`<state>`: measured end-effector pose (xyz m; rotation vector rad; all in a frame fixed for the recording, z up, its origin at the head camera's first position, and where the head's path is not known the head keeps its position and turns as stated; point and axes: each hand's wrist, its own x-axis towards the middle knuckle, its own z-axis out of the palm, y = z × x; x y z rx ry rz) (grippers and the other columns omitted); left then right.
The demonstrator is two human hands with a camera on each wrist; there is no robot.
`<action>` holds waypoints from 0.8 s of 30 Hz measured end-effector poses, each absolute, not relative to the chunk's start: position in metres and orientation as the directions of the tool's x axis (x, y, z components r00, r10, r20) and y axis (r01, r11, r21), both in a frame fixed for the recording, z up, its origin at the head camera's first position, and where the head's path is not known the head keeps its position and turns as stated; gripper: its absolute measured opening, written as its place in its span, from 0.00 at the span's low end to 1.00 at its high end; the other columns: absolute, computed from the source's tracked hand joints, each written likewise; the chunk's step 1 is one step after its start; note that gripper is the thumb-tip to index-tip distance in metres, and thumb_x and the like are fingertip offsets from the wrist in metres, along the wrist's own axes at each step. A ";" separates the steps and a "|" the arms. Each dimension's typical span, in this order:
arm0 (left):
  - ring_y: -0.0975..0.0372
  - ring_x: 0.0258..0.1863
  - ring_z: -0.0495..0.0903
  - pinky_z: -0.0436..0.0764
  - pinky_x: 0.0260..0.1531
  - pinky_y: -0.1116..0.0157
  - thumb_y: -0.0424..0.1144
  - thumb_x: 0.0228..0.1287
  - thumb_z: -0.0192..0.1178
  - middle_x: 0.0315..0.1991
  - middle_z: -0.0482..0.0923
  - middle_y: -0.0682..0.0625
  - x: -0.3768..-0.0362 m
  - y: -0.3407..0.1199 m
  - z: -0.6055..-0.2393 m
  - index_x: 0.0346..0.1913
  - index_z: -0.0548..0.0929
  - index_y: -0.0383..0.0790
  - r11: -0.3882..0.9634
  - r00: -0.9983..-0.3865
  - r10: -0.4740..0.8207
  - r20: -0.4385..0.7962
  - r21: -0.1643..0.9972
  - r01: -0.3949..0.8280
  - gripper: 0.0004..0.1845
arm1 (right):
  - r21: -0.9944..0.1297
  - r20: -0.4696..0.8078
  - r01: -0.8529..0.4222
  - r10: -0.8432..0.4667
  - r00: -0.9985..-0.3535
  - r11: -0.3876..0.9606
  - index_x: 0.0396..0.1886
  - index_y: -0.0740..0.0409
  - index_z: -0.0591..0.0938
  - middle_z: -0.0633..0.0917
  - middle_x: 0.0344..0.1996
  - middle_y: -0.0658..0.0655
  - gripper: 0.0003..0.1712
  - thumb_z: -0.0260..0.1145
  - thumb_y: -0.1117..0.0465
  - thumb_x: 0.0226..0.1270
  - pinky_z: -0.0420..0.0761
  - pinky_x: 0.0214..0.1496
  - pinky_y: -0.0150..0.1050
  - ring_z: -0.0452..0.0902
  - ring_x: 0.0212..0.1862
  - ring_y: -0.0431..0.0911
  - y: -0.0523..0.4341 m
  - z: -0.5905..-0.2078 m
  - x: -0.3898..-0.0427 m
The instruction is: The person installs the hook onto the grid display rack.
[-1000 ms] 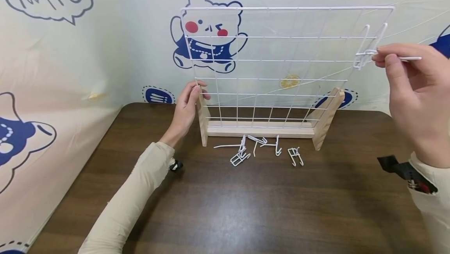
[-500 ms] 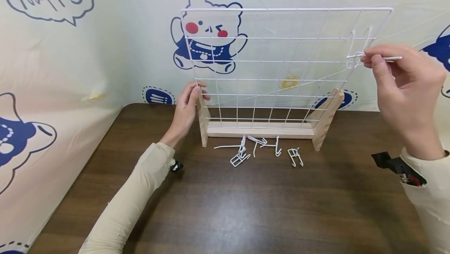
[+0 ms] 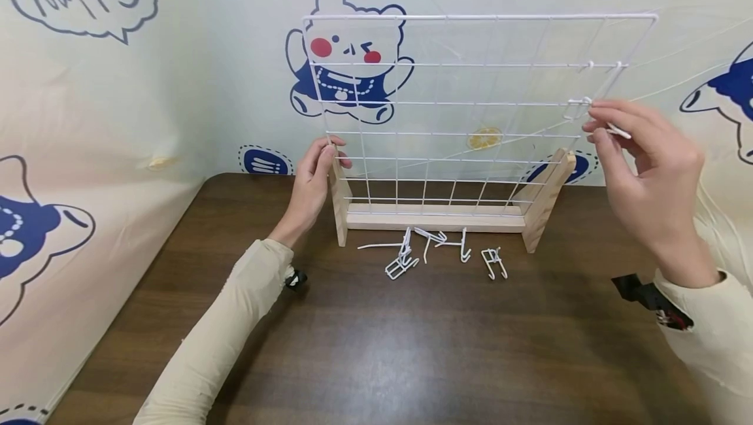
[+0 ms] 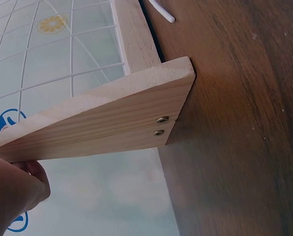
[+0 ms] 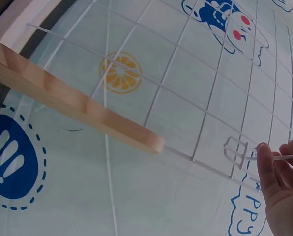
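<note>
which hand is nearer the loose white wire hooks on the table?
Left. The left hand grips the wooden stand's left upright, just up-left of the loose white wire hooks; the right hand is raised at the grid's right edge.

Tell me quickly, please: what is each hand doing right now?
Left hand: grips the left wooden foot of the wire grid panel.
Right hand: pinches a white wire hook against the grid's right side.

Bright, even light with soft shadows. The dark surface (image 3: 412,346) shows mild sheen. Wrist views look slightly soft up close.
</note>
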<state>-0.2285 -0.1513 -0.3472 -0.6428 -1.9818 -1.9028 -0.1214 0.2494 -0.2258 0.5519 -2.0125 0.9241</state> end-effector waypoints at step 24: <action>0.46 0.44 0.80 0.72 0.53 0.48 0.40 0.81 0.43 0.40 0.79 0.32 -0.228 -0.149 -0.348 0.58 0.75 0.31 0.006 -0.847 0.085 0.524 0.850 0.526 0.17 | -0.360 0.853 -0.635 -0.034 -0.520 0.683 0.57 0.69 0.81 0.86 0.47 0.69 0.20 0.61 0.70 0.66 0.74 0.54 0.22 0.79 0.49 0.26 0.247 -0.263 -0.095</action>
